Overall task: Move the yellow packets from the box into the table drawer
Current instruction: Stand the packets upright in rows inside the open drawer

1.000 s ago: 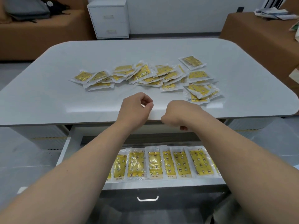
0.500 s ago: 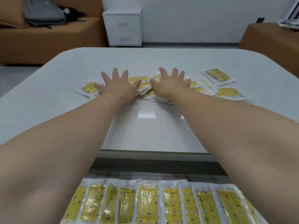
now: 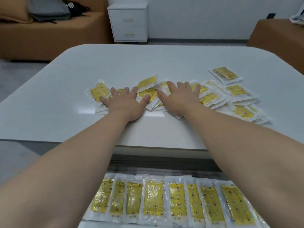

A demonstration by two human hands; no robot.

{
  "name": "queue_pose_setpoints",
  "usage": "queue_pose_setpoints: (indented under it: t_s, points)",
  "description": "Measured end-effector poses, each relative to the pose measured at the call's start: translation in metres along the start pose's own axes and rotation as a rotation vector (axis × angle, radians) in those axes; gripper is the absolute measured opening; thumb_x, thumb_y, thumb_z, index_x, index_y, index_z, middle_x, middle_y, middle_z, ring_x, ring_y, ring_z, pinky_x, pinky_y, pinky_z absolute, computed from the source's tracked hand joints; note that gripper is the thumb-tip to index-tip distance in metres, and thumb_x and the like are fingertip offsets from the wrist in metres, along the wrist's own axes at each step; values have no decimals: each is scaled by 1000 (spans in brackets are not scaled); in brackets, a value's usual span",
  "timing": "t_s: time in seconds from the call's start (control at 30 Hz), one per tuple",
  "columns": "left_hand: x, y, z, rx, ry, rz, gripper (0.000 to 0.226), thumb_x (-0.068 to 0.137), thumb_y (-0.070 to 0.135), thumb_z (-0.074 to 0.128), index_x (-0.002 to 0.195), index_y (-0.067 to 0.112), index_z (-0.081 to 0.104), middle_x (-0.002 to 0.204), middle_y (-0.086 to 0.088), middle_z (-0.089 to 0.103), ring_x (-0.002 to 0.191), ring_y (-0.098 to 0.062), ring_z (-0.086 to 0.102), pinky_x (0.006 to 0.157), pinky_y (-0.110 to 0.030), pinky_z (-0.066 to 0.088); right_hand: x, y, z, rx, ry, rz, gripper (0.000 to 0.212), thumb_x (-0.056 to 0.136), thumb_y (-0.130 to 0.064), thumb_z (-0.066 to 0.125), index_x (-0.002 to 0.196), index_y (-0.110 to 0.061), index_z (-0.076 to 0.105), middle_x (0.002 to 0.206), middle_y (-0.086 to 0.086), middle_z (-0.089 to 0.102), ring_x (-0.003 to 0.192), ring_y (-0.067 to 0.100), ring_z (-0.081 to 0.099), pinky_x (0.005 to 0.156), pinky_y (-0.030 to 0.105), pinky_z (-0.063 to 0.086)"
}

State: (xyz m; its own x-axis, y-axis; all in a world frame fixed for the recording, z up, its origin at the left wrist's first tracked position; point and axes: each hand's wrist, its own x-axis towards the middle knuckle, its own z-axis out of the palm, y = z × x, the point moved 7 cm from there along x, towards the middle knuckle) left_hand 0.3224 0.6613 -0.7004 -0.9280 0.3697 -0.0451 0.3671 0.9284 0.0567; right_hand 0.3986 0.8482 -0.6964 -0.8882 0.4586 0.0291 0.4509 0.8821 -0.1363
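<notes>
Fists at the near edge a second ago, both hands now spread | left hand (image 3: 125, 102) and right hand (image 3: 179, 97), fingers straight, press loose packets (image 3: 212, 97) at mid-table (image 3: 148, 63) | further packets (image 3: 177, 199) lie in a row in the drawer (image 3: 164, 165)

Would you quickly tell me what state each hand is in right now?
Left hand: open, fingers spread, pressing flat on the yellow packets on the table.
Right hand: open, fingers spread, pressing flat on the same packets.

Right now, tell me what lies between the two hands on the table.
Head view: a few overlapping yellow packets fill the gap between the left hand and the right hand; nearer the wrists the white table is bare.
</notes>
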Motion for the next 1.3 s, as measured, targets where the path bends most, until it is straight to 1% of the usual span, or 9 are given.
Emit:
queue_pose_setpoints:
  t_s: [0.3, 0.43, 0.53, 0.67, 0.8, 0.9, 1.0, 1.13, 1.3]
  points:
    - [-75, -1, 1, -33, -12, 27, 86, 83, 86, 3, 157, 41, 9, 165, 9, 14, 152, -39, -3, 107, -79, -3, -66, 7, -6, 4, -45, -76, 86, 85, -84, 7, 158, -40, 11, 167, 5, 18, 155, 29, 5, 118, 66, -7]
    - [-86, -2, 0, -84, -36, 44, 86, 83, 87, 5, 157, 44, 1, 167, 11, -1, 152, -37, -12, 109, -76, -7, -73, 8, -11, -41, -107, -95, 81, 90, -80, 9, 160, -39, 1, 169, 10, 2, 155, 32, -5, 117, 67, -10]
    - [-88, -8, -11, -131, -53, 72, 80, 89, 81, 14, 157, 43, -3, 167, 12, -10, 153, -35, -10, 113, -73, -1, -77, -4, -24, -19, -84, -81, 69, 99, -62, 17, 160, -34, 4, 169, 10, -2, 155, 33, -11, 116, 68, -11]
    - [-98, -28, -32, -152, 58, -19, 68, 102, 60, 21, 160, 27, 7, 168, 3, -5, 153, -34, -4, 118, -65, 11, -82, -27, -40, 191, 35, -38, 66, 97, -36, 32, 159, -29, 10, 168, 10, 4, 154, 32, -7, 119, 64, -6]
    - [-104, -53, -32, -127, 69, -69, 60, 106, 45, 24, 158, 18, 15, 167, -1, 3, 153, -30, -1, 118, -60, 16, -85, -58, -32, 70, -30, -304, 72, 96, -23, 35, 161, -32, 7, 170, -1, 0, 155, 23, -8, 122, 57, -5]
    - [-106, -74, -20, -190, -2, -143, 49, 105, 45, 24, 141, 16, 40, 152, -8, 39, 142, -33, 31, 110, -57, 31, -83, -66, -19, 50, -131, -291, 60, 97, -22, 34, 156, -25, 25, 163, 3, 28, 152, 27, 15, 122, 56, 6]
    - [-111, -79, -22, -168, 25, -152, 37, 105, 43, 25, 110, 18, 51, 123, -9, 58, 114, -33, 53, 93, -45, 42, -82, -71, -26, -148, -3, -299, 38, 96, -17, 40, 131, -18, 52, 134, 7, 50, 127, 31, 42, 109, 49, 30]
    - [-112, -79, -29, -102, 68, -161, 49, 105, 43, 27, 130, 10, 53, 136, -16, 49, 123, -36, 47, 96, -45, 40, -87, -73, -35, -235, 65, -304, 26, 97, -12, 46, 115, -18, 65, 121, 7, 51, 119, 29, 46, 99, 43, 35]
    - [-118, -81, -25, -145, 66, -158, 51, 104, 43, 36, 137, 5, 48, 147, -15, 35, 133, -35, 36, 103, -48, 39, -99, -79, -56, -287, 215, -333, 22, 92, -4, 45, 108, -10, 57, 115, 8, 51, 106, 29, 49, 86, 38, 36]
